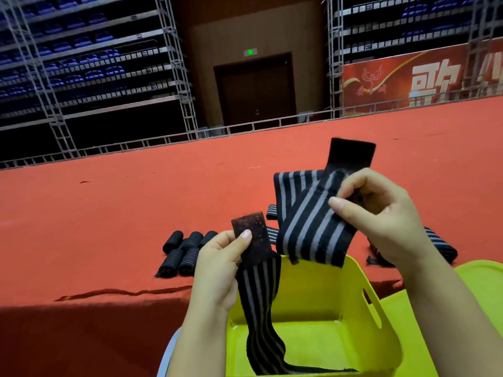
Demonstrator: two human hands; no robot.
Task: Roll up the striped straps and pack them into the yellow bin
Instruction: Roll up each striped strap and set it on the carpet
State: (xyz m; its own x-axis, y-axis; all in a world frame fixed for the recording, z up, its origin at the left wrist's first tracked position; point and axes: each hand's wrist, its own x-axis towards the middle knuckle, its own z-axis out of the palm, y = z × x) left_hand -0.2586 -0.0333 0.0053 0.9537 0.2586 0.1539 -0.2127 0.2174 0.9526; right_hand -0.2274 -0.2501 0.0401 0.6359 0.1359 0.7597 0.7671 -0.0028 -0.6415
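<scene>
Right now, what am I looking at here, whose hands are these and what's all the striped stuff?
This is one picture from a camera worn on a person's head, looking forward and down. No machine: just two bare hands. The left hand pinches the dark end tab of a striped strap that hangs into the yellow bin. The right hand grips another strap, folded, above the bin. Beyond, on the red carpet, lie several rolled straps and a loose one.
</scene>
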